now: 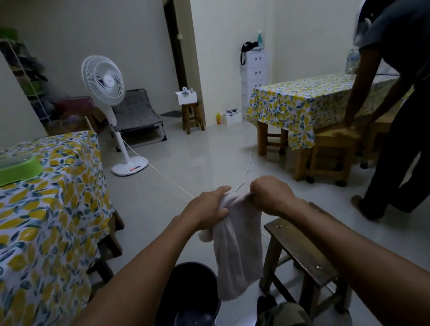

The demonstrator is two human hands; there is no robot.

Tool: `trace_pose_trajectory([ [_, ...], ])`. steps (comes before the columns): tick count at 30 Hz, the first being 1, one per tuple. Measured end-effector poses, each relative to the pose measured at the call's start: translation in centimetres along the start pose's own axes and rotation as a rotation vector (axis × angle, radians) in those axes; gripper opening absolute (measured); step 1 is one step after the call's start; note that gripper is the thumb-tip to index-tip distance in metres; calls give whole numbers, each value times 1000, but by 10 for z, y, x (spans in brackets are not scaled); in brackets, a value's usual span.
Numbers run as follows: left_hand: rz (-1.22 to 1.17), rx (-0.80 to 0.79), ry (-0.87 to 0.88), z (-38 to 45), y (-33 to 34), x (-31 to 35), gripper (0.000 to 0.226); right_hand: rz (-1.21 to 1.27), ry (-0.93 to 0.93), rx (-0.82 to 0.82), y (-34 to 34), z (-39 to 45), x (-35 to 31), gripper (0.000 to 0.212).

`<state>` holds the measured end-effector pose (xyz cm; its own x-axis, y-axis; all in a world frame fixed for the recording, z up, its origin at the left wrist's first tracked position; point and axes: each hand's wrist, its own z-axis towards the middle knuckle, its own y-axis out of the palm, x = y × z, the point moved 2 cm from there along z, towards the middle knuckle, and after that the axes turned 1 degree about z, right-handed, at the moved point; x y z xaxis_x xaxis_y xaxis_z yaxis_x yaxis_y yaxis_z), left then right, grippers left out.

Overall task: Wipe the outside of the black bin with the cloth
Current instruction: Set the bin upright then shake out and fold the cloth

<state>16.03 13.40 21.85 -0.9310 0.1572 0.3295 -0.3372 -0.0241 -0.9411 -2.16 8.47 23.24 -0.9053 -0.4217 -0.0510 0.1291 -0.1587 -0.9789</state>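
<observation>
Head view: black bin [186, 301] standing on the floor below the outstretched arms, with the white cloth [237, 248] hanging above its rim, bunched top edge clamped between the closed fingers of the left hand [207, 208] and right hand [270, 195]; wooden stool [303, 253] to the right, white fan [104, 81] beyond

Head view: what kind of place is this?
Most likely a home living or dining room: standing fan on the tiled floor, tables with lemon-print cloths, a white drawer unit against the wall.
</observation>
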Motion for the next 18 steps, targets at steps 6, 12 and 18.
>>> trace_pose_trajectory([
  [6,227,-41,-59,4,-4,0,24,83,-21,75,-14,-2,8,5],
  [12,82,-53,10,7,-12,4,21,403,65,-1,-16,-3,19,12],
  [18,-5,-13,7,2,-10,1,23,812,32,-385,-37,-15,33,16],
])
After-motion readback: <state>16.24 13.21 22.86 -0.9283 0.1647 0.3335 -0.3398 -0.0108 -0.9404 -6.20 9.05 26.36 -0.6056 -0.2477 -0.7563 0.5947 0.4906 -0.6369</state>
